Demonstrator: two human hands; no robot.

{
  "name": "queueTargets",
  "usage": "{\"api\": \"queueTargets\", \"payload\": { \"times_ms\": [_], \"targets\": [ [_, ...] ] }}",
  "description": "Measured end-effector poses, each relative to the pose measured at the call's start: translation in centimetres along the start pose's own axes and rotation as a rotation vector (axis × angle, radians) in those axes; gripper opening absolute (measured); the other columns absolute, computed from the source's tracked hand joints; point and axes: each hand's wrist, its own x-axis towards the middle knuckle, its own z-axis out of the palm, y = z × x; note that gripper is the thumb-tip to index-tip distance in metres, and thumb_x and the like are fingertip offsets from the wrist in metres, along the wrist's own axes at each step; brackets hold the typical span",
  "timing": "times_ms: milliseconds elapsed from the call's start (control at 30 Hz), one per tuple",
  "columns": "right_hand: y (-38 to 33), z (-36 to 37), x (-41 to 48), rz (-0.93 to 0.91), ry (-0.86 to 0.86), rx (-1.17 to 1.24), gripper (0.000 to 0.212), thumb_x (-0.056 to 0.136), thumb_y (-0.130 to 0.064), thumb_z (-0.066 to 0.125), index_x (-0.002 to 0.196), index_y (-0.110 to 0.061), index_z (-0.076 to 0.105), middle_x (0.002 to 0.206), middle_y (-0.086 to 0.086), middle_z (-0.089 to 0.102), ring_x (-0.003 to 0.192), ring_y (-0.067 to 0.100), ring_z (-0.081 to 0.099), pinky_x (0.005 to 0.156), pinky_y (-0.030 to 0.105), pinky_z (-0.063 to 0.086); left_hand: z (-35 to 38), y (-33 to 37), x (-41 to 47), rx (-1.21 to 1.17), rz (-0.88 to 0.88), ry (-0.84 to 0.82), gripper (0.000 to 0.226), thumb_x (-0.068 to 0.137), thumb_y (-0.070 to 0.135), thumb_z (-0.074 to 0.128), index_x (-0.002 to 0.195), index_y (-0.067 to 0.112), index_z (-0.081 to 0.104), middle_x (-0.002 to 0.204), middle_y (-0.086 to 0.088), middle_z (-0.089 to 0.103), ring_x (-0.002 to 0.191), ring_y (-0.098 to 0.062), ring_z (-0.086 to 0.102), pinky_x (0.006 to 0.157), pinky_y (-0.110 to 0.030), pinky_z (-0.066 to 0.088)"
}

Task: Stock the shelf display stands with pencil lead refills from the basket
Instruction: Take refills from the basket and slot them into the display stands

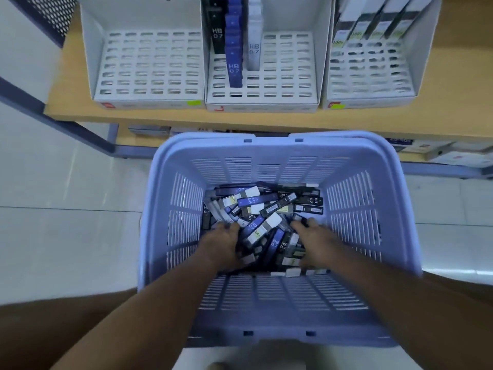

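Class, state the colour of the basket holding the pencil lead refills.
The basket is light lavender-blue, slatted plastic; the head view shows it best.

1. The left forearm (149,311), bare, enters from the lower left corner of the frame and runs diagonally up toward the centre.
2. The right forearm (394,303), also bare, enters from the lower right edge and slants up and leftward, mirroring the other.
3. The left hand (222,243) sits just left of frame centre, back upward, fingers bent downward with their tips out of sight; whether they grip anything cannot be told.
4. The right hand (313,243) sits just right of centre, back upward and slightly blurred; its grip cannot be told either.
5. Both hands are level with each other and apart.
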Motion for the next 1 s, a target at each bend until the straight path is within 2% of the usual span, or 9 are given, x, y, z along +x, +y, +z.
{"api": "queueTargets", "payload": {
  "times_ms": [167, 300, 400, 533, 600, 667, 767, 867, 1000],
  "targets": [
    [0.7, -0.6, -0.2, -0.083, -0.066, 0.124, 0.071, 0.084, -0.026, 0.074, 0.144, -0.023, 0.037, 0.122, 0.009, 0.062, 0.094, 0.020, 0.057, 0.080, 0.032, 0.051, 0.6, -0.4, 0.4, -0.017, 0.104, -0.027, 0.069, 0.079, 0.065, 0.056, 0.122, 0.012, 0.048, 0.121, -0.012, 0.055, 0.112, -0.028, 0.052, 0.094, -0.037, 0.046],
    [0.5, -3.0, 0.1, -0.058, -0.114, 0.279, 0.057, 0.091, -0.032, 0.067, 0.142, -0.021, 0.043, 0.142, 0.008, 0.050, 0.120, 0.024, 0.053, 0.091, 0.028, 0.043, 0.3, 0.1, -0.2, 0.003, 0.123, -0.017, 0.030, 0.091, 0.028, 0.056, 0.111, 0.006, 0.058, 0.115, -0.012, 0.062, 0.106, -0.025, 0.057, 0.091, -0.032, 0.045],
    [0.5, -4.2, -0.1, 0.027, -0.108, 0.486, 0.063, 0.094, -0.035, 0.064, 0.148, -0.021, 0.034, 0.146, 0.009, 0.047, 0.120, 0.023, 0.054, 0.101, 0.033, 0.043, -0.4, 0.1, -1.0, 0.002, 0.081, 0.031, 0.025, 0.092, 0.014, 0.050, 0.115, 0.004, 0.053, 0.117, -0.013, 0.060, 0.105, -0.027, 0.058, 0.088, -0.033, 0.046],
    [0.1, -5.6, -1.2, 0.063, -0.126, 0.988, 0.064, 0.093, -0.023, 0.066, 0.148, -0.022, 0.034, 0.133, 0.008, 0.054, 0.109, 0.021, 0.057, 0.097, 0.037, 0.047, -3.0, -0.3, -1.6, -0.272, -0.059, 0.066, 0.027, 0.094, 0.022, 0.050, 0.118, 0.009, 0.054, 0.113, -0.013, 0.064, 0.100, -0.028, 0.061, 0.083, -0.034, 0.048],
    [-0.5, -6.1, -1.9, 0.071, -0.131, 1.194, 0.069, 0.092, -0.015, 0.067, 0.150, -0.019, 0.030, 0.143, 0.009, 0.048, 0.114, 0.021, 0.053, 0.097, 0.038, 0.047, -5.1, 0.0, -2.0, -0.408, -0.122, 0.044, 0.029, 0.095, 0.026, 0.050, 0.117, 0.007, 0.055, 0.115, -0.013, 0.063, 0.101, -0.028, 0.060, 0.078, -0.029, 0.045],
    [-1.2, -6.7, -2.5, 0.055, -0.144, 1.318, 0.057, 0.092, -0.010, 0.065, 0.143, -0.015, 0.039, 0.133, 0.011, 0.057, 0.097, 0.016, 0.059, 0.076, 0.033, 0.056, -7.1, 0.5, -3.0, -0.638, -0.183, 0.043, 0.027, 0.095, 0.023, 0.051, 0.114, 0.004, 0.055, 0.109, -0.010, 0.064, 0.095, -0.027, 0.063, 0.072, -0.030, 0.047],
    [-2.3, -7.5, -3.4, 0.015, -0.127, 1.504, 0.019, 0.092, -0.010, 0.064, 0.108, -0.006, 0.055, 0.083, 0.012, 0.063, 0.054, 0.014, 0.061, 0.041, 0.025, 0.048, -9.4, 2.0, -5.4, -1.199, -0.230, 0.050, 0.009, 0.095, 0.013, 0.055, 0.094, 0.006, 0.060, 0.091, -0.014, 0.071, 0.081, -0.029, 0.068, 0.075, -0.043, 0.054],
    [-3.7, -8.4, -4.2, 0.010, -0.081, 1.699, 0.012, 0.089, -0.012, 0.064, 0.095, -0.007, 0.056, 0.073, 0.010, 0.058, 0.046, 0.014, 0.055, 0.036, 0.020, 0.039, -10.9, 3.9, -7.5, -1.512, -0.204, 0.092, 0.009, 0.093, 0.009, 0.057, 0.084, 0.010, 0.056, 0.086, -0.011, 0.067, 0.077, -0.025, 0.062, 0.079, -0.042, 0.052],
    [-6.3, -8.9, -5.5, 0.016, 0.039, 1.847, 0.020, 0.083, -0.019, 0.068, 0.097, -0.008, 0.059, 0.078, 0.009, 0.058, 0.050, 0.015, 0.050, 0.037, 0.022, 0.038, -11.1, 6.0, -8.7, -1.673, -0.162, 0.121, 0.012, 0.095, 0.013, 0.055, 0.102, 0.004, 0.058, 0.085, -0.012, 0.072, 0.065, -0.021, 0.068, 0.063, -0.038, 0.059]
  ]
}}
